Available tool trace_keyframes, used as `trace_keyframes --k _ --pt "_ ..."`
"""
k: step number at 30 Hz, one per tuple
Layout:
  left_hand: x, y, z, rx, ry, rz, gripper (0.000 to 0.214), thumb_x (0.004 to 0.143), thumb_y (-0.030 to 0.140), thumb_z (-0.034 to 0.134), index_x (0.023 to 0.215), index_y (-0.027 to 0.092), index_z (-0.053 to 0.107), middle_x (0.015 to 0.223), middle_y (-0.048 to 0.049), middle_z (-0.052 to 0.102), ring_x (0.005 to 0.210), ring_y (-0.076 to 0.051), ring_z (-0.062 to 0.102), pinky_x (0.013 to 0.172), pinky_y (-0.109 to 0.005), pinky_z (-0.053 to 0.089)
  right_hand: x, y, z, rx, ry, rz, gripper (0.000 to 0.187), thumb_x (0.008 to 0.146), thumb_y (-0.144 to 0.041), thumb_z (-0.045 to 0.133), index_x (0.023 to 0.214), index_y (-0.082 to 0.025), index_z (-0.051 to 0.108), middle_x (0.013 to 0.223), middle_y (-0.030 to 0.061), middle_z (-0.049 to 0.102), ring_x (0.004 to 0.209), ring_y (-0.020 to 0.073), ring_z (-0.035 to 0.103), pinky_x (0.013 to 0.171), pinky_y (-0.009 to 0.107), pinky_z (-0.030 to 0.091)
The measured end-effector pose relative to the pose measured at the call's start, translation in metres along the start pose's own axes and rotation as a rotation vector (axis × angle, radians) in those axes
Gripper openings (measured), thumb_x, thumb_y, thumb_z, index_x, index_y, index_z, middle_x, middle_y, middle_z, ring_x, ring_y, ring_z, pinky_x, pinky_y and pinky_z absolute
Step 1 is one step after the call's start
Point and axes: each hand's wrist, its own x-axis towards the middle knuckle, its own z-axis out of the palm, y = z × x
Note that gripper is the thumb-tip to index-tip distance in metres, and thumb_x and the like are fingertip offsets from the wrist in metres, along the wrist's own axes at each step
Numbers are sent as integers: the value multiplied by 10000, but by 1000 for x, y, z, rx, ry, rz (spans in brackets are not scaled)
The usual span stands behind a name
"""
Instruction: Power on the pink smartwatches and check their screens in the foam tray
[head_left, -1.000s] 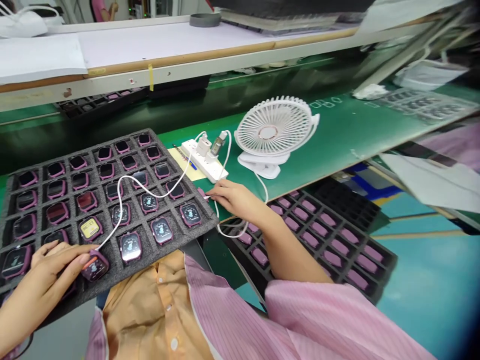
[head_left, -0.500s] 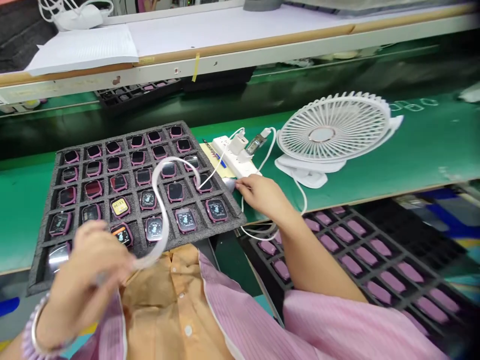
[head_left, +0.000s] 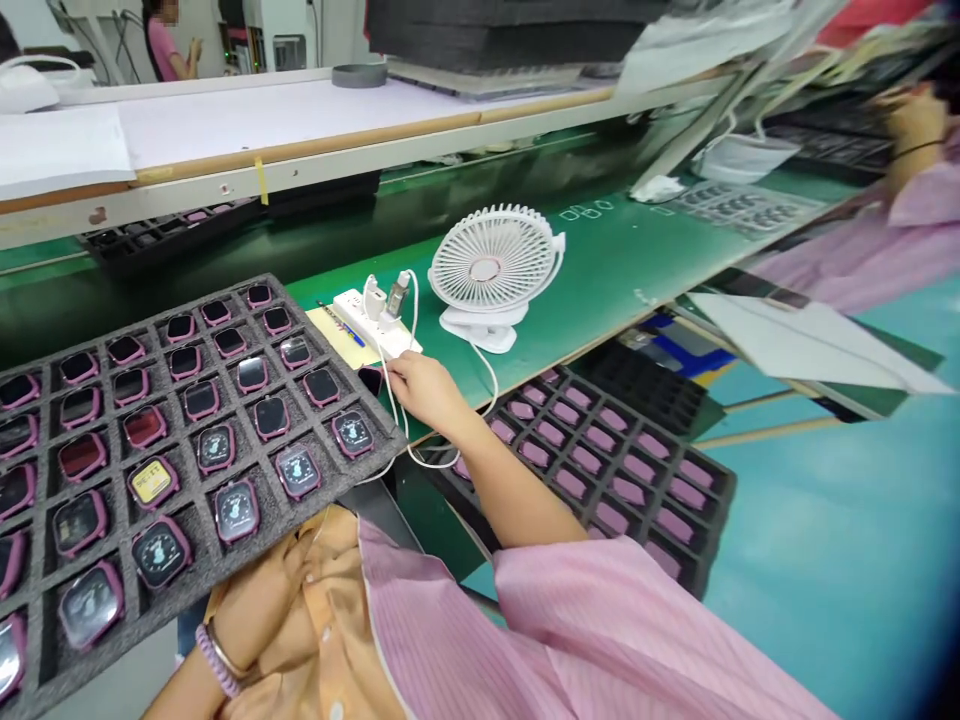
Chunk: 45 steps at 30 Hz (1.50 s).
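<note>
My right hand (head_left: 426, 392) rests at the right corner of a grey foam tray (head_left: 187, 572), fingers pinched on a dark watch body (head_left: 371, 379). A white cable (head_left: 395, 400) runs from the power strip (head_left: 360, 312) down past that hand and under the tray. The tray holds several pink-rimmed watches, some with lit screens (head_left: 154, 482). My left hand (head_left: 259, 600), with a bead bracelet at the wrist, lies below the tray's near edge against my orange shirt. Its fingers are curled and partly hidden, and I cannot make out whether it holds anything.
A white clip fan (head_left: 491, 265) stands beside the power strip on the green bench. A lower black tray (head_left: 701, 545) of pink watch bodies sits to my right. A co-worker's pink sleeve (head_left: 892, 235) shows at far right. Another person stands far back (head_left: 169, 45).
My left hand has dropped from above the tray, where it lifted the cable, to below the tray's edge. The cable loop no longer lies across the watches. My view swung right.
</note>
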Motion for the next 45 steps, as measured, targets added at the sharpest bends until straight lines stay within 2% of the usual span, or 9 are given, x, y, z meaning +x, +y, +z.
trace_keyframes --k 13,20,26,28,31,36,39,42,45 --pt "9 5 -22 86 378 197 363 1104 292 343 1193 194 681 1098 -47 791 905 -173 781 776 -261 649 -6 -2 -2 -27 -56 92 266 1068 -146 514 1154 -134 765 1141 134 684 1081 275 657 792 295 481" --pt "-21 -6 -20 -40 529 370 431 1078 201 299 1390 165 595 1069 -90 786 1045 -213 735 919 -318 594 -7 -5 -1 -26 -35 130 266 1075 -170 495 1136 -144 753 1167 134 678 1050 278 666 732 298 483" --pt "-67 -22 17 433 881 102 547 855 327 704 1320 594 596 734 1 696 896 -309 613 1073 -590 463 -17 -6 4 -43 75 173 326 1051 -100 421 1146 -158 727 1227 144 655 1003 279 665 716 320 486" --pt "-71 -28 28 526 1003 76 606 753 417 801 1254 671 571 681 6 632 958 -342 582 1124 -665 358 -27 6 2 -20 247 151 323 1060 -149 418 1111 -178 736 1154 136 663 972 278 660 737 325 496" --pt "-75 -31 33 504 940 -132 681 717 488 822 1280 702 503 787 5 644 1081 -371 572 1101 -727 291 -37 38 -6 33 548 156 314 1057 -221 426 1121 -180 731 1055 144 662 992 302 636 827 363 511" --pt "-76 -27 -4 554 820 -195 671 774 467 842 1386 441 567 1066 -99 697 1075 -365 559 1006 -659 358 -37 69 -12 16 605 278 373 958 -237 509 1242 -89 699 1109 218 641 1037 375 619 909 467 507" --pt "-69 -25 -40 626 732 -154 509 834 373 833 1313 368 661 1110 -81 714 910 -260 605 892 -471 401 -33 45 -6 138 535 -15 336 1015 -246 467 1201 -130 721 1111 190 666 1058 338 638 957 453 513" --pt "-57 -21 -71 627 783 -79 477 825 296 856 1274 231 711 1021 -103 736 825 -234 618 755 -394 371 -27 13 4 248 244 -375 353 1032 -177 433 1252 -202 708 1211 133 686 1129 286 643 989 411 524" --pt "-46 -16 -95 636 789 -12 402 809 285 875 1175 180 745 888 -78 739 788 -215 626 720 -361 391 -19 -2 13 63 64 -394 458 967 -97 466 1388 -151 637 1362 173 637 1200 340 607 1015 470 504"
